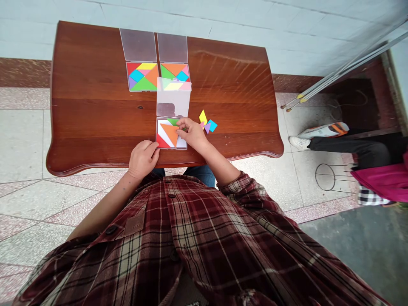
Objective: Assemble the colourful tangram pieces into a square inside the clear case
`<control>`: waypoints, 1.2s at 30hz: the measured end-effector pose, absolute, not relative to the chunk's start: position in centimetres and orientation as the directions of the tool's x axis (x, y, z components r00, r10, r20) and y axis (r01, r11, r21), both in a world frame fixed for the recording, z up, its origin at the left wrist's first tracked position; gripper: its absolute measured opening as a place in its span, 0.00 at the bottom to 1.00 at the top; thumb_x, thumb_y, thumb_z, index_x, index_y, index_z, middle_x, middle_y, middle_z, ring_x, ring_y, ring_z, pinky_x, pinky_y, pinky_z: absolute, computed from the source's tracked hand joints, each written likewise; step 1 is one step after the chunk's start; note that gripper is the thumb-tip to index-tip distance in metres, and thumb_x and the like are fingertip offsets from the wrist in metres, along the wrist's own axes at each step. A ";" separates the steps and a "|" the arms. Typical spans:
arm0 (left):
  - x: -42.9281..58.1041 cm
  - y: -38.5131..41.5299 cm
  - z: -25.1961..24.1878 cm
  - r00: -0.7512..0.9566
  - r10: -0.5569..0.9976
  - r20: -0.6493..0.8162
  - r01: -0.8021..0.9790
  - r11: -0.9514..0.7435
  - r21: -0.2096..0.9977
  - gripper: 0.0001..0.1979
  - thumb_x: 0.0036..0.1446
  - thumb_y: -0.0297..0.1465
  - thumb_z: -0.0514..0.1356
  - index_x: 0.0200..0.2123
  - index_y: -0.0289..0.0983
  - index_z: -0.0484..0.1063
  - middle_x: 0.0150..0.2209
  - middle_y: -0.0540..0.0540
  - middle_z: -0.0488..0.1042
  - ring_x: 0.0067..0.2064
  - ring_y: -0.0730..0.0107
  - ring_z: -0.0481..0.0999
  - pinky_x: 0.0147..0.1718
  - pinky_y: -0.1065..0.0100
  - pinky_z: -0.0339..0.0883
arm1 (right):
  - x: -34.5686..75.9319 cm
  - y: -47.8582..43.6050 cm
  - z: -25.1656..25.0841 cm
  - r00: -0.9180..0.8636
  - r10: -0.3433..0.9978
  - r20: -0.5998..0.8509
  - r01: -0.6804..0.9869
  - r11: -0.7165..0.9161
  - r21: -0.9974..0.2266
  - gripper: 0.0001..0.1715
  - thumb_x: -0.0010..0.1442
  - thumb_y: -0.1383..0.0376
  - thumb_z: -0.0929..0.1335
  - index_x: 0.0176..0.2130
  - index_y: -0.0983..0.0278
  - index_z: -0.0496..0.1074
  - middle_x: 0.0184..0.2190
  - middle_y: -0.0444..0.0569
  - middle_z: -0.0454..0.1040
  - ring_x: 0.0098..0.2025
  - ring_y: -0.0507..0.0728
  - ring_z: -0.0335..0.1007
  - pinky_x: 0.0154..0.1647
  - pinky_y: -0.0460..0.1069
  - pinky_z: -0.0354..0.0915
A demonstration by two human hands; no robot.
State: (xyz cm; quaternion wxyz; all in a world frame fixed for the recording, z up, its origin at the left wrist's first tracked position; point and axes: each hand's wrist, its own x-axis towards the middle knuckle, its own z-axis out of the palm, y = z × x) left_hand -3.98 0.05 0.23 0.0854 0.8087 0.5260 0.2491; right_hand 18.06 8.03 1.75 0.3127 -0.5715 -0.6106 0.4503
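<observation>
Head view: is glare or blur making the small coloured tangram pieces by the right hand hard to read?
In the head view, the small yellow, blue and purple tangram pieces look sharp beside the right hand; glare streaks the polished reddish-brown wooden table farther up, away from them; wide-angle distortion curves the table's edges.

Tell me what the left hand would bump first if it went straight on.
The left hand would meet the clear box first; it seems already at the edge, with a red piece just inside.
</observation>
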 end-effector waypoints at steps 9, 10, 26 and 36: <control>-4.0 0.0 0.1 0.328 0.892 0.310 0.807 -0.435 0.399 0.14 0.66 0.32 0.52 0.43 0.36 0.77 0.36 0.40 0.74 0.39 0.58 0.73 0.40 0.59 0.68 | 18.1 7.1 2.0 -0.092 0.974 -0.206 0.321 -0.167 -0.932 0.08 0.53 0.71 0.68 0.33 0.61 0.65 0.25 0.37 0.66 0.27 0.49 0.61 0.33 0.47 0.57; -4.0 0.0 0.2 0.325 0.894 0.308 0.806 -0.432 0.405 0.14 0.66 0.32 0.52 0.43 0.36 0.77 0.36 0.40 0.74 0.39 0.58 0.73 0.41 0.59 0.67 | 18.5 7.1 2.1 -0.076 0.976 -0.202 0.299 -0.171 -0.939 0.08 0.53 0.71 0.68 0.32 0.61 0.65 0.24 0.37 0.65 0.27 0.49 0.61 0.32 0.47 0.57; -4.0 0.1 0.1 0.326 0.886 0.330 0.804 -0.444 0.396 0.14 0.65 0.32 0.52 0.42 0.35 0.77 0.36 0.40 0.75 0.40 0.57 0.73 0.40 0.59 0.68 | 20.7 7.5 3.3 -0.052 0.985 -0.164 0.293 -0.142 -0.945 0.14 0.60 0.58 0.68 0.32 0.58 0.57 0.21 0.37 0.66 0.23 0.48 0.63 0.26 0.46 0.57; -4.0 0.0 0.2 0.325 0.890 0.319 0.795 -0.440 0.417 0.15 0.66 0.32 0.51 0.44 0.35 0.77 0.37 0.40 0.75 0.41 0.57 0.73 0.42 0.59 0.69 | 18.7 6.5 2.9 -0.065 0.992 -0.103 0.377 -0.071 -0.923 0.12 0.59 0.69 0.65 0.31 0.57 0.54 0.19 0.35 0.62 0.23 0.49 0.67 0.30 0.48 0.61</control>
